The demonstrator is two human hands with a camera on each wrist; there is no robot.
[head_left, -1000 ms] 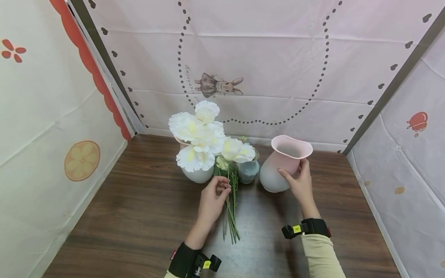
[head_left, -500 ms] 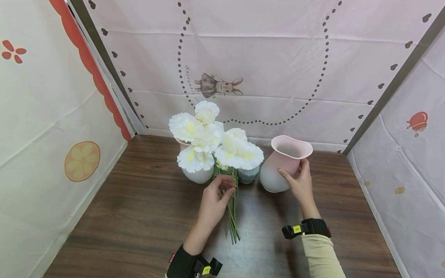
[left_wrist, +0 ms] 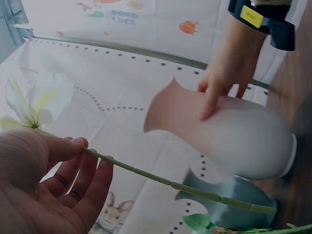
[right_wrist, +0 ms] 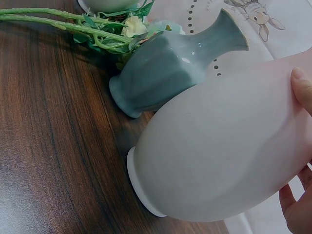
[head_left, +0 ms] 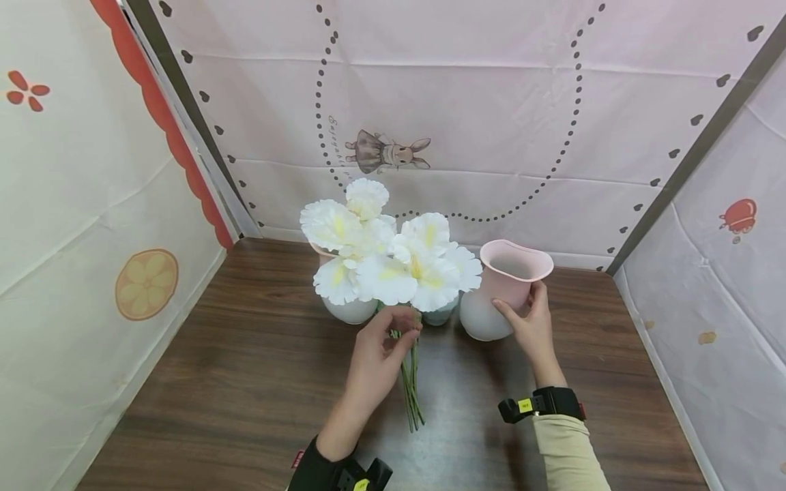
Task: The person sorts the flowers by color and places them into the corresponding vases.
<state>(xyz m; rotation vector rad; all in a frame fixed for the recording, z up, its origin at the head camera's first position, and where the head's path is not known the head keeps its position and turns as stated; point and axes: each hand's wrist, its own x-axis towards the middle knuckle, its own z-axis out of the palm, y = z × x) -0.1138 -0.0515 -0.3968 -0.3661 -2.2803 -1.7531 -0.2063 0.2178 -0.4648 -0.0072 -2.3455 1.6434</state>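
My left hand point(head_left: 377, 358) pinches the green stem point(left_wrist: 195, 190) of a white artificial flower point(head_left: 424, 269) between thumb and fingers. In the left wrist view the stem slants across in front of the vases, its bloom behind the hand. My right hand point(head_left: 534, 327) grips a pink and white vase point(head_left: 488, 314) on its right side; in the right wrist view the thumb lies on the pink neck. This vase stands upright on the table, its wavy mouth facing up. A smaller blue-green vase point(right_wrist: 165, 68) stands beside it, mostly behind the white petals in the head view.
Several more green stems point(head_left: 413, 402) lie on the dark wooden table point(head_left: 245, 382), with leaves and a small pale bloom point(right_wrist: 134, 27). Another pink and white vase point(head_left: 348, 312) stands at the left, white flowers point(head_left: 334, 225) above it. A printed cloth wall point(head_left: 467, 123) closes off the back.
My left hand has lifted the white flower off the bunch; its bloom has risen closer to the head camera and shifted right, over the blue-green vase. The right hand and its vase stay put.
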